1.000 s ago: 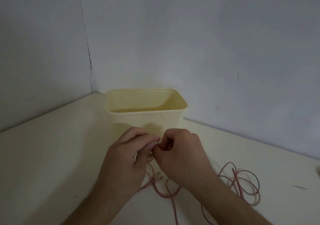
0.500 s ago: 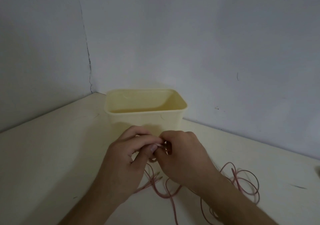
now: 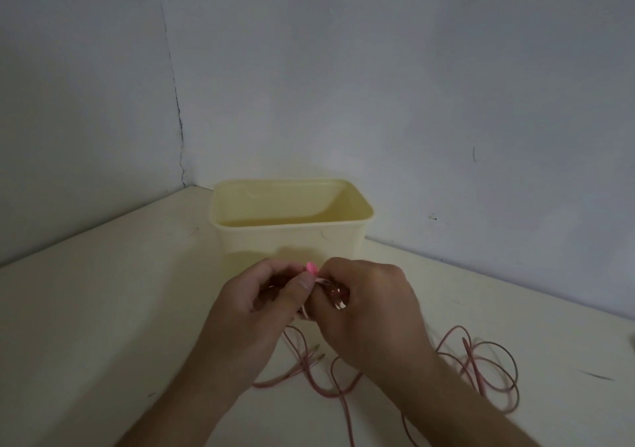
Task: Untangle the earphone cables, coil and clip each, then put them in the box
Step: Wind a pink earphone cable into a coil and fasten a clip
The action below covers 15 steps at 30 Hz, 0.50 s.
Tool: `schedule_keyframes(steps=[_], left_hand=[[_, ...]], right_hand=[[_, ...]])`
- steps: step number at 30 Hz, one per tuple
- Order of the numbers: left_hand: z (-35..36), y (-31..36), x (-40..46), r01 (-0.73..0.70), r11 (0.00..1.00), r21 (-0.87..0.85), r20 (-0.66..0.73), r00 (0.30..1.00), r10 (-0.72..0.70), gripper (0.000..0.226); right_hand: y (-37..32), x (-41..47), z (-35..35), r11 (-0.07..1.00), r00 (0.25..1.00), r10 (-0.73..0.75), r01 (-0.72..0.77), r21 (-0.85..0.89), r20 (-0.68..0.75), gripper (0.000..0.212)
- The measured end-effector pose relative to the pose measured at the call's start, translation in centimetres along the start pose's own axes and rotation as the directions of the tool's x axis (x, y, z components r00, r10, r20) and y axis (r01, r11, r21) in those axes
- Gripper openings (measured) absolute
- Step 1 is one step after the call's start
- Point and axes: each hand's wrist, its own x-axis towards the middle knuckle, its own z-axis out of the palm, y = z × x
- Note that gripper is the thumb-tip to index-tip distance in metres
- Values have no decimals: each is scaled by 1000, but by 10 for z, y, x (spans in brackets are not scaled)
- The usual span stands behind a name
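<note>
Both hands meeting knuckle to knuckle before the cream box point(image 3: 292, 240), left hand point(image 3: 254, 312) and right hand point(image 3: 371, 305) curled, pinching pink earphone cable point(image 3: 481, 367) and bright pink clip point(image 3: 311, 267).

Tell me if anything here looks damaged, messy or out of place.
A dark crack runs down the wall corner behind the cream box. Pink earphone cables sprawl in loose loops on the table. Both hands, left hand and right hand, pinch a small cable bundle.
</note>
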Motion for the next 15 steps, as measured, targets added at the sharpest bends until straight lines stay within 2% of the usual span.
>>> schedule_keyframes(steps=[2, 7, 11, 15], left_hand=[[-1, -1, 0, 10, 1000, 26, 18, 1000, -10, 24], [-4, -3, 0, -25, 999, 33, 75, 997, 23, 23], [-2, -9, 0, -52, 994, 100, 50, 998, 48, 25], [-2, -12, 0, -125, 955, 269, 53, 992, 115, 33]], right_hand=[[-1, 0, 0, 996, 999, -46, 46, -73, -2, 28], [-4, 0, -5, 978, 997, -79, 80, -192, 12, 9], [-7, -1, -5, 970, 996, -57, 71, -231, 65, 11], [-7, 3, -8, 990, 979, 63, -38, -132, 194, 21]])
